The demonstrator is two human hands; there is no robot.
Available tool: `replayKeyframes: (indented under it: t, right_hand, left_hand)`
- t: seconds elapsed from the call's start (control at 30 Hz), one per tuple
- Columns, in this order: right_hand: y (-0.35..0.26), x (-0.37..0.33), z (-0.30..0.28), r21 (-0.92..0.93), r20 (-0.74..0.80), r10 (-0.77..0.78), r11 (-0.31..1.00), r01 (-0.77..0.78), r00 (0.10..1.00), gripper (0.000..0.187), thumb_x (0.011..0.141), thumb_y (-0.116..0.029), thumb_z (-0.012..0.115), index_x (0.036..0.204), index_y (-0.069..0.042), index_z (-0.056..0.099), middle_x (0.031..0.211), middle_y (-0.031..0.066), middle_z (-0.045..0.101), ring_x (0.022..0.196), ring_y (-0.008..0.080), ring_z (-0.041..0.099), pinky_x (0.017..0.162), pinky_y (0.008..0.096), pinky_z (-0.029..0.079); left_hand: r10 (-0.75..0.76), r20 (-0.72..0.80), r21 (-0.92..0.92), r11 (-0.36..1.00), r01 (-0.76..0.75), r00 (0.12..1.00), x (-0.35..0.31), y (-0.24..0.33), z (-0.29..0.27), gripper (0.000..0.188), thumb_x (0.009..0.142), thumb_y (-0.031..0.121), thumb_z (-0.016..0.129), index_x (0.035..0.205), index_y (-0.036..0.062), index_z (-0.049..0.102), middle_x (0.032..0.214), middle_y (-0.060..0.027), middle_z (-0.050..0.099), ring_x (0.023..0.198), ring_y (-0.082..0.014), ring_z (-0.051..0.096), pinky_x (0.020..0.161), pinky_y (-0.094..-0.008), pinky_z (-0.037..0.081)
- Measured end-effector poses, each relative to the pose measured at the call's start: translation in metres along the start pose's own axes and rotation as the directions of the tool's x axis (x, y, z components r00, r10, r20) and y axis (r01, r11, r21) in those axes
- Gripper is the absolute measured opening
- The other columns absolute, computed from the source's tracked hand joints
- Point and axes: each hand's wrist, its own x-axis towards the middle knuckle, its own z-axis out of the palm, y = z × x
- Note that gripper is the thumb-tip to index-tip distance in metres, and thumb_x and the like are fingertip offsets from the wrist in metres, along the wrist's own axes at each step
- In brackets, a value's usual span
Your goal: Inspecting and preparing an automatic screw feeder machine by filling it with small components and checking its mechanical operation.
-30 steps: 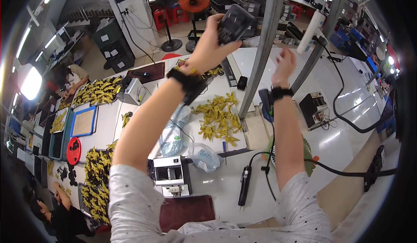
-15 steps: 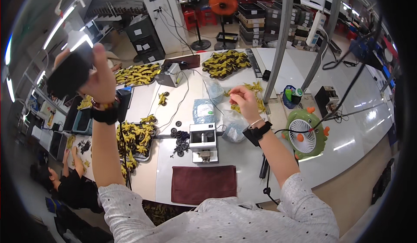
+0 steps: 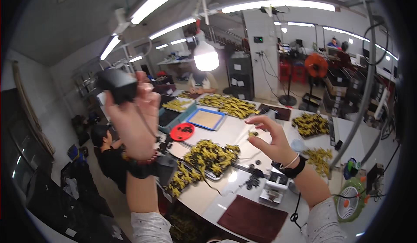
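Raised at the left, my left hand (image 3: 134, 128) is closed on a black box-shaped thing (image 3: 116, 85); a thin dark cord runs down beside the wrist. I cannot make out what device it is. My right hand (image 3: 274, 141) hovers over the table with thumb and fingers apart, holding nothing. A small yellow-and-black piece (image 3: 253, 134) shows between its fingertips, seemingly on the table behind. Below that hand stands a small white machine (image 3: 273, 190), partly hidden by the wrist. Small black wheels (image 3: 253, 181) lie beside it.
A tray heaped with yellow-and-black pieces (image 3: 210, 157) sits mid-table, near a red dish (image 3: 182, 131) and a blue-rimmed tray (image 3: 207, 119). A dark red cloth (image 3: 253, 218) lies in front. A lit lamp (image 3: 206, 58) hangs ahead. Right: green fan (image 3: 351, 201), metal post (image 3: 362, 91). Co-worker (image 3: 108, 151) at left.
My view has swung left and up, bringing in the hanging lamp and ceiling lights. My left hand keeps the black box raised. The fingers of my right hand have spread apart.
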Motion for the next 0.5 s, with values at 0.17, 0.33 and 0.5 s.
replayKeyframes:
  t: [0.17,0.33,0.5]
  right_hand:
    - [-0.087,0.141,0.107,0.433,0.292,-0.109,0.901,-0.029,0.95,0.041,0.085,-0.03,0.057,0.115,-0.004,0.048,0.109,0.0068,0.053,0.1,0.0129,0.052,0.083,0.0256,0.043]
    - [-0.125,0.245,0.165,0.217,0.508,0.111,0.943,-0.252,0.854,0.043,0.087,-0.041,0.052,0.108,-0.003,0.053,0.08,-0.0023,0.052,0.061,0.0024,0.047,0.05,0.0174,0.038]
    - [-0.153,0.352,0.234,-0.26,0.367,0.129,0.965,-0.032,0.921,0.034,0.083,-0.038,0.058,0.096,-0.007,0.063,0.069,-0.005,0.053,0.052,-0.0006,0.039,0.042,0.0163,0.028]
  left_hand:
    - [-0.03,0.082,0.083,0.996,0.023,0.996,0.01,0.004,-0.057,0.047,0.091,0.044,0.039,0.125,0.0116,0.038,0.119,-0.0062,0.046,0.106,-0.0154,0.044,0.089,-0.0324,0.032]
    - [0.29,0.324,0.189,0.913,-0.362,0.9,0.068,0.014,-0.091,0.044,0.09,0.03,0.05,0.125,0.0084,0.036,0.118,-0.0014,0.045,0.111,-0.0111,0.038,0.095,-0.0312,0.025]
    - [0.105,0.22,0.605,0.765,-0.22,0.97,0.152,0.05,-0.173,0.072,0.08,0.039,0.061,0.133,0.0068,0.025,0.123,-0.0104,0.039,0.11,-0.02,0.042,0.091,-0.0332,0.034]
